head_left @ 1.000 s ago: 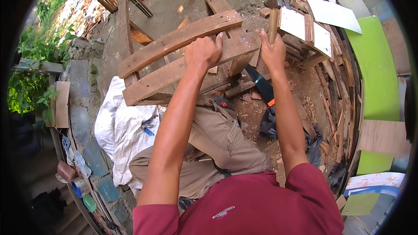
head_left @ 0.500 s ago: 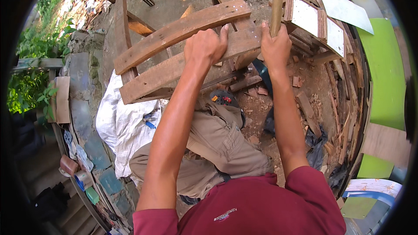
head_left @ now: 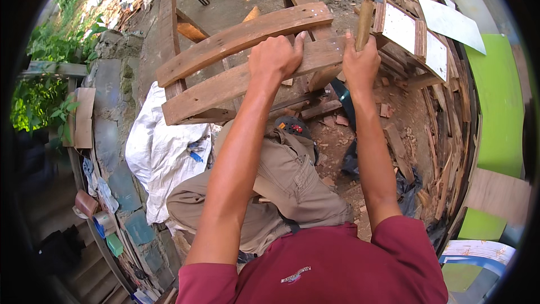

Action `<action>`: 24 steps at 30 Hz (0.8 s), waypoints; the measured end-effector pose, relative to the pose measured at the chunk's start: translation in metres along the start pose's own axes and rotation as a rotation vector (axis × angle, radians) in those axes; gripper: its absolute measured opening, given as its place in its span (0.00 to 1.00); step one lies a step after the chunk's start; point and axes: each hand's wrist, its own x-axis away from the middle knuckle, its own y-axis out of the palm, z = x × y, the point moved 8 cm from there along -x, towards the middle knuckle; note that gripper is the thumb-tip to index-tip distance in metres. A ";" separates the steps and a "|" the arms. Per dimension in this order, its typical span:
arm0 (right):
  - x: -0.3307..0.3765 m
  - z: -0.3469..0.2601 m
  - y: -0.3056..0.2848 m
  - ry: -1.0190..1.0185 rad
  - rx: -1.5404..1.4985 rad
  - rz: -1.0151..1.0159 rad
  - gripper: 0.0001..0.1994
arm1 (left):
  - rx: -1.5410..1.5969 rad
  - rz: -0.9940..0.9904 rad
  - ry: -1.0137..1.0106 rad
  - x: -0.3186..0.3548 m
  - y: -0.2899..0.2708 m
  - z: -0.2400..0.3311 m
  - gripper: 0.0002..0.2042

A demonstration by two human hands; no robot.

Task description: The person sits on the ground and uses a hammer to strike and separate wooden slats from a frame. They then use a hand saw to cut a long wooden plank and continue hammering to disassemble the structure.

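My left hand (head_left: 275, 58) is closed over the near plank (head_left: 211, 94) of a wooden frame, its thumb lying along the top. In my right hand (head_left: 361, 63) is the wooden handle of a hammer (head_left: 365, 19), head up and away from me. The thumb and knuckles of that hand press against the plank's right end. Beyond lies a second plank (head_left: 242, 40), roughly parallel to the near one, with small nail marks at its right end. Long boards (head_left: 169, 17) of the frame run away from me underneath. My right palm and the hammer's lower handle are hidden.
A white sack (head_left: 163, 152) lies left of my bent legs, beside a low block wall (head_left: 112, 118). White-topped wooden pieces (head_left: 400, 25) stand right of the hammer. Wood scraps (head_left: 399, 146) litter the ground, with stacked strips (head_left: 450, 135) and green panels (head_left: 498, 107) at right.
The view has shifted slightly, so frame and hands appear farther right. The planks' left ends sit a little higher in the picture. Both hands keep their grips.
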 end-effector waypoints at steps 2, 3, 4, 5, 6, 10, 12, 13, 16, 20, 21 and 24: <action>-0.004 -0.005 0.000 -0.023 0.036 -0.003 0.21 | 0.015 0.002 0.006 -0.001 -0.001 0.001 0.38; -0.003 -0.011 0.000 -0.024 0.052 -0.019 0.20 | 0.018 -0.001 0.010 -0.002 -0.002 0.000 0.37; -0.002 -0.013 0.001 -0.027 0.068 -0.038 0.20 | 0.020 -0.003 0.013 0.001 -0.001 -0.004 0.36; -0.004 -0.013 0.005 -0.029 0.113 -0.057 0.21 | 0.041 0.033 0.077 0.002 0.000 -0.005 0.36; -0.008 -0.017 0.008 -0.056 0.128 -0.047 0.21 | 0.057 0.082 0.144 0.001 0.000 -0.011 0.35; -0.008 -0.012 0.011 -0.090 0.231 -0.048 0.21 | -0.004 0.018 0.211 0.013 -0.014 -0.058 0.34; -0.006 -0.010 0.012 -0.111 0.247 -0.051 0.20 | -0.033 -0.049 0.097 0.024 -0.024 -0.088 0.38; -0.001 -0.011 0.012 -0.117 0.253 -0.052 0.20 | -0.052 -0.062 0.072 0.030 -0.026 -0.095 0.39; 0.008 -0.022 0.011 -0.136 0.218 -0.035 0.20 | -0.039 -0.039 0.044 0.033 -0.038 -0.101 0.42; 0.013 -0.023 0.007 -0.122 0.223 -0.034 0.19 | -0.039 -0.167 -0.017 0.035 -0.034 -0.097 0.39; 0.014 -0.027 0.006 -0.119 0.210 -0.032 0.18 | -0.037 -0.161 -0.028 0.036 -0.036 -0.098 0.39; 0.008 -0.022 0.011 -0.136 0.217 -0.037 0.19 | -0.026 -0.155 -0.039 0.034 -0.034 -0.101 0.39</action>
